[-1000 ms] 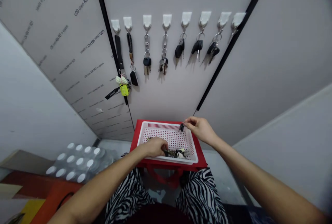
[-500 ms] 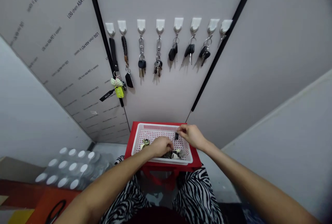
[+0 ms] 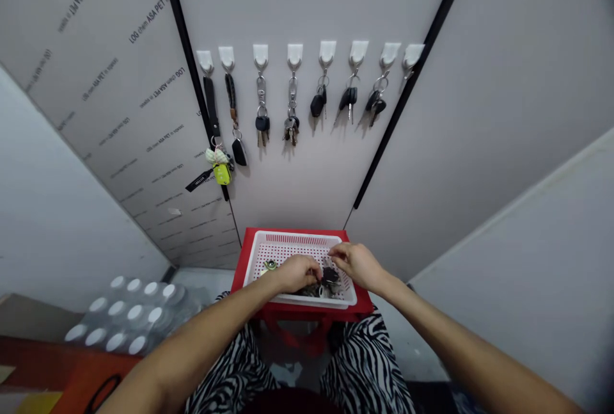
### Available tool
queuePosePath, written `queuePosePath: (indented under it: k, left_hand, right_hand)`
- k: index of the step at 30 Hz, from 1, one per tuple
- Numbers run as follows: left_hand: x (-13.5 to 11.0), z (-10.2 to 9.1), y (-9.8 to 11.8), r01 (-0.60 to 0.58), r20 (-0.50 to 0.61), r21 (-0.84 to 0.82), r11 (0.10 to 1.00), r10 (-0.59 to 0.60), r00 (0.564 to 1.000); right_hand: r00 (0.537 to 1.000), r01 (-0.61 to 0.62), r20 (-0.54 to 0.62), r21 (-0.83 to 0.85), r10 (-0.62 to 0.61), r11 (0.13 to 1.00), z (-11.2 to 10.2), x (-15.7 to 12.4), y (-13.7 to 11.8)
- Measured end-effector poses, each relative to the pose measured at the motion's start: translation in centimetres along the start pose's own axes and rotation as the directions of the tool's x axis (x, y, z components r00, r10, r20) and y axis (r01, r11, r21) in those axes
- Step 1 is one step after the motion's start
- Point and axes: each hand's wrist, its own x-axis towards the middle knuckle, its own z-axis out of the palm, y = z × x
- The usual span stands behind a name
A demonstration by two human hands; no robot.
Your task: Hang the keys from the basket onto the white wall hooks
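Note:
In the head view my right hand (image 3: pixel 355 263) pinches over the right side of a white perforated basket (image 3: pixel 254 259). A bunch of keys (image 3: pixel 330 276) with black heads hangs just below its fingertips. My left hand (image 3: pixel 298 272) reaches over the basket's middle with its fingers curled in beside that bunch. What the left fingers hold, if anything, is hidden. Beneath the hands more keys lie in the basket, partly covered. A small greenish item (image 3: pixel 270 265) rests at the basket's left.
The basket stands on a red stool-like surface (image 3: pixel 240 268). On the wall ahead, a row of white hooks (image 3: pixel 295 54) bears several key sets, one with a yellow-green fob (image 3: pixel 222 174). Wrapped bottles (image 3: pixel 135 313) are at the left, near an orange surface (image 3: pixel 81 375). Walls close in on both sides.
The right hand has moved slightly lower, and the black-headed keys now hang nearer the left fingers. My left hand has hardly moved. The view has tilted up a little.

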Motion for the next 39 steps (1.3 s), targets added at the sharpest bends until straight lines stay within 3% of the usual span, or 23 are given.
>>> queuePosePath:
  k: [3,6,10,14,19,25,30,34,39]
  left_hand:
    - [-0.2,0.0,0.3,-0.068,0.017,0.068,0.995,0.067,0.998]
    - [0.0,0.0,0.4,-0.064,0.015,0.076,0.995,0.063,0.998]
    - [0.7,-0.6,0.1,0.085,-0.070,-0.159,0.984,-0.097,0.993]
    - [1.4,-2.1,0.0,0.205,-0.087,-0.405,0.891,-0.261,0.961]
    - [1.9,-3.7,0.4,0.169,-0.154,-0.531,0.831,-0.291,0.944]
    - [2.7,-5.3,1.3,0.099,-0.207,-0.673,0.733,-0.316,0.926]
    - [2.7,-6.2,2.0,0.004,-0.198,-0.748,0.664,-0.228,0.953]
    - [3.0,-6.8,2.4,-0.006,-0.249,-0.679,0.734,-0.223,0.943]
    - [4.6,-8.5,3.7,-0.010,-0.480,-0.512,0.859,-0.277,0.832]
  right_hand:
    - [0.998,0.041,0.043,0.035,-0.043,0.999,0.0,-0.4,-0.2]
    - [0.997,0.035,0.068,0.048,-0.038,0.998,0.2,-0.6,-0.6]
    - [0.996,0.012,0.084,0.114,-0.022,0.993,0.0,-0.5,-1.2]
    - [0.999,0.010,0.050,0.222,-0.021,0.975,-0.4,-0.2,-1.7]
    - [0.998,-0.059,0.042,0.362,0.047,0.930,-0.5,0.4,-1.8]
    - [0.993,-0.095,0.003,0.644,0.122,0.759,-0.7,1.3,-1.8]
    - [0.979,-0.114,-0.049,0.681,0.200,0.723,-2.6,2.2,-1.9]
    - [0.956,-0.078,-0.193,0.565,0.223,0.822,-5.0,2.6,-1.8]
    - [0.930,-0.013,-0.331,0.408,0.161,0.913,-7.3,2.9,-1.7]
